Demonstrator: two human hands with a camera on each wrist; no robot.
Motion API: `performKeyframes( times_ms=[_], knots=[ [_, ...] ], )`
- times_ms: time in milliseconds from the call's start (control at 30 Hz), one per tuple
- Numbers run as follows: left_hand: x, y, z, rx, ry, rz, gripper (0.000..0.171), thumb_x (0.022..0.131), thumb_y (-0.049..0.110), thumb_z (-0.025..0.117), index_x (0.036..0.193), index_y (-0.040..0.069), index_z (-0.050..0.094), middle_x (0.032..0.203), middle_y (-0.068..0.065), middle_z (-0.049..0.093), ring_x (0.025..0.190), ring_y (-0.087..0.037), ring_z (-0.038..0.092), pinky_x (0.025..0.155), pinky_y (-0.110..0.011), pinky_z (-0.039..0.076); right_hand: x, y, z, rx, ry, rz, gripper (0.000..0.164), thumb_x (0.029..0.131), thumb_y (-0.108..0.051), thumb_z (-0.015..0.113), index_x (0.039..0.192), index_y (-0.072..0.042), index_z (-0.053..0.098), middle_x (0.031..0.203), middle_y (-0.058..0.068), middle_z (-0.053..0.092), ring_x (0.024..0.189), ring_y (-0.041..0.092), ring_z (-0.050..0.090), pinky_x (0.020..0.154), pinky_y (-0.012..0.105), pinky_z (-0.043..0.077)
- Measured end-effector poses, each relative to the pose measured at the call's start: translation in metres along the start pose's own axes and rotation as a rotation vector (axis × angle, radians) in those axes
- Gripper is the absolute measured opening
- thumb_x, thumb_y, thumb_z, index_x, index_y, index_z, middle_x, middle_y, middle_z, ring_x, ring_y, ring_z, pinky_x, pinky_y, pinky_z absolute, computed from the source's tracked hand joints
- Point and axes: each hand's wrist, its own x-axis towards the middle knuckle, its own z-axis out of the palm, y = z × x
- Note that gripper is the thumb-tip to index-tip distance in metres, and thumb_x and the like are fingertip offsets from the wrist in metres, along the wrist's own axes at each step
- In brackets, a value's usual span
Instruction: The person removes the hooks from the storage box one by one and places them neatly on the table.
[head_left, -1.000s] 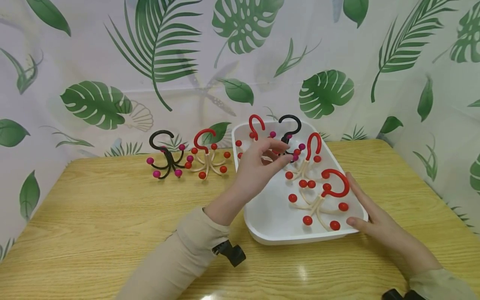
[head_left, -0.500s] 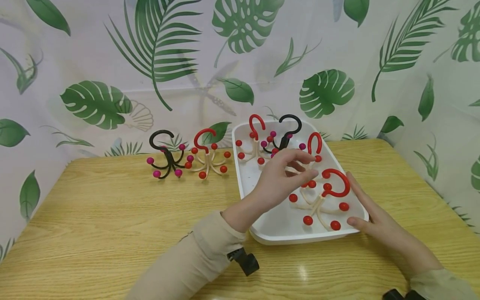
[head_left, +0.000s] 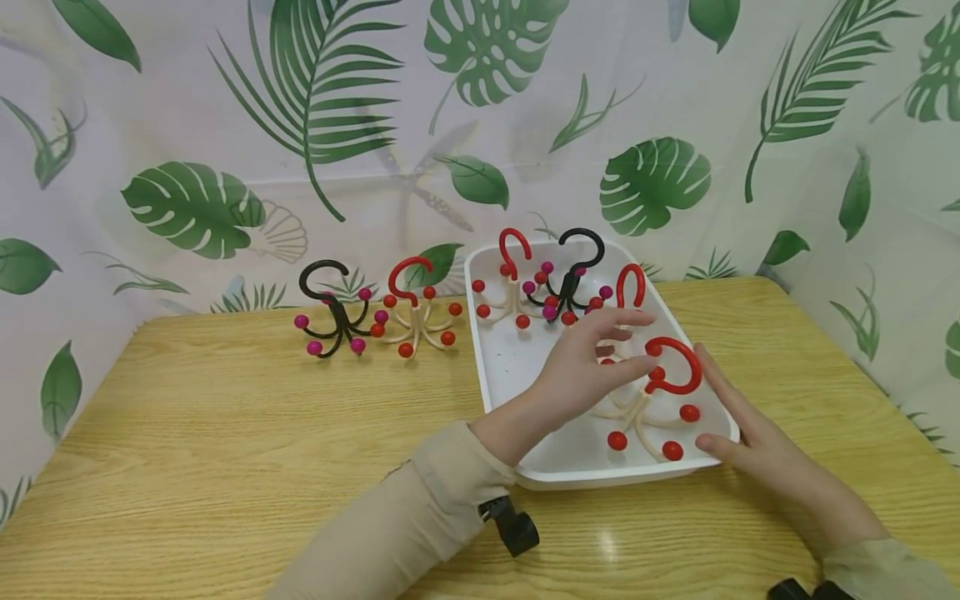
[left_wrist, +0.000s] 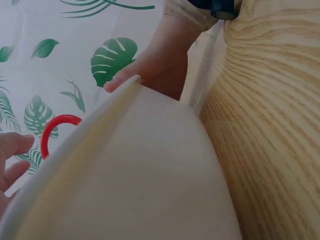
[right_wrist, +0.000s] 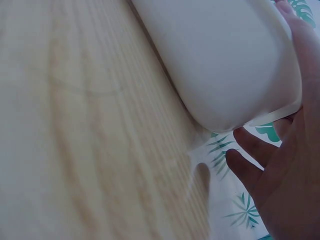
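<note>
My left hand (head_left: 587,367) hovers over the white plastic tray (head_left: 517,379), thumb and fingers apart and holding nothing. It is nearest to a spidery piece with a red hook handle (head_left: 692,367), beige legs and red ball tips, which it partly covers. Behind the fingers another red hook (head_left: 631,283) shows, its legs mostly hidden. With thumb on the rim and fingers outside, my right hand (head_left: 772,454) holds the tray's near right corner; the right wrist view shows these fingers (right_wrist: 245,167) against its outer wall. Further back in the tray stand a black-hooked piece (head_left: 570,286) and a red-hooked one (head_left: 512,290).
On the wooden table (head_left: 225,433), left of the tray, stand a black-hooked piece with magenta balls (head_left: 339,321) and a red-hooked piece with beige legs (head_left: 417,321). A leaf-patterned cloth (head_left: 360,125) rises behind the table and along its sides.
My left hand has moved right and nearer across the tray, from the black-hooked piece toward the front red hook. The right hand stays at the tray corner, and the pieces have not moved.
</note>
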Motion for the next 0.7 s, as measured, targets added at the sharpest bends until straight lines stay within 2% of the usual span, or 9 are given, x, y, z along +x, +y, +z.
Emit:
performKeyframes(
  times_ms=[133,167,267,367,400,433,533,700],
  knots=[
    [0.0031,-0.0036,0.0036,0.014,-0.032,-0.018,0.044,0.088,0.017,0.07,0.129,0.021,0.056,0.126,0.013,0.05,0.109,-0.003,0.048,0.094,-0.025,0.044,0.0006,-0.0008,0.0003,0.003,0.001,-0.01,0.09,0.085,-0.002,0.061,0.155,-0.023,0.007,0.16,-0.003,0.001,0.137,-0.008,0.006,0.093,0.079,0.009],
    [0.0036,-0.0042,0.0043,0.022,-0.045,-0.024,0.045,0.088,0.017,0.07,0.13,0.022,0.055,0.128,0.013,0.049,0.11,-0.004,0.048,0.094,-0.026,0.044,0.0005,-0.0008,0.0003,-0.004,0.002,-0.016,0.09,0.085,-0.001,0.061,0.155,-0.022,0.008,0.16,-0.002,0.001,0.137,-0.008,0.006,0.102,0.073,0.009],
    [0.0043,-0.0048,0.006,0.045,-0.089,-0.03,0.049,0.087,0.016,0.071,0.132,0.023,0.053,0.132,0.012,0.047,0.112,-0.005,0.046,0.095,-0.027,0.044,0.0008,-0.0011,-0.0001,-0.011,0.002,-0.024,0.09,0.085,-0.001,0.061,0.155,-0.022,0.007,0.16,-0.002,0.001,0.138,-0.007,0.006,0.102,0.072,0.009],
    [0.0043,-0.0051,0.0067,0.044,-0.13,-0.03,0.052,0.088,0.015,0.07,0.135,0.022,0.051,0.132,0.011,0.048,0.114,-0.006,0.047,0.095,-0.026,0.044,0.001,-0.0006,-0.0008,-0.013,0.0,-0.016,0.09,0.085,-0.002,0.061,0.155,-0.023,0.007,0.16,-0.004,0.001,0.137,-0.008,0.005,0.101,0.074,0.01],
    [0.0041,-0.0052,0.0068,0.035,-0.14,-0.03,0.052,0.088,0.015,0.07,0.135,0.022,0.051,0.131,0.011,0.049,0.114,-0.007,0.048,0.095,-0.025,0.044,0.0012,-0.0005,-0.0009,-0.003,-0.002,-0.009,0.09,0.086,-0.003,0.061,0.155,-0.023,0.006,0.16,-0.004,0.001,0.136,-0.009,0.005,0.092,0.08,0.009],
    [0.0039,-0.0053,0.007,0.027,-0.145,-0.031,0.052,0.088,0.014,0.07,0.135,0.021,0.051,0.13,0.012,0.05,0.114,-0.007,0.049,0.094,-0.024,0.044,0.0011,-0.0002,-0.001,-0.001,-0.002,-0.005,0.091,0.086,-0.003,0.061,0.155,-0.024,0.006,0.16,-0.005,0.001,0.136,-0.01,0.005,0.091,0.08,0.01],
    [0.003,-0.005,0.0071,0.006,-0.136,-0.045,0.048,0.089,0.013,0.069,0.134,0.019,0.052,0.124,0.012,0.054,0.11,-0.006,0.051,0.088,-0.02,0.046,0.0008,0.0004,-0.0008,0.004,-0.003,-0.002,0.09,0.085,-0.003,0.061,0.155,-0.024,0.006,0.16,-0.005,0.001,0.136,-0.009,0.005,0.091,0.08,0.009],
    [0.0019,-0.0038,0.0062,0.008,-0.079,-0.055,0.037,0.09,0.012,0.068,0.126,0.016,0.058,0.114,0.01,0.059,0.101,-0.001,0.054,0.079,-0.017,0.049,0.0012,0.0013,-0.0002,-0.004,0.001,-0.014,0.091,0.084,-0.003,0.062,0.155,-0.023,0.008,0.16,-0.004,0.001,0.137,-0.008,0.004,0.092,0.08,0.01]
  ],
)
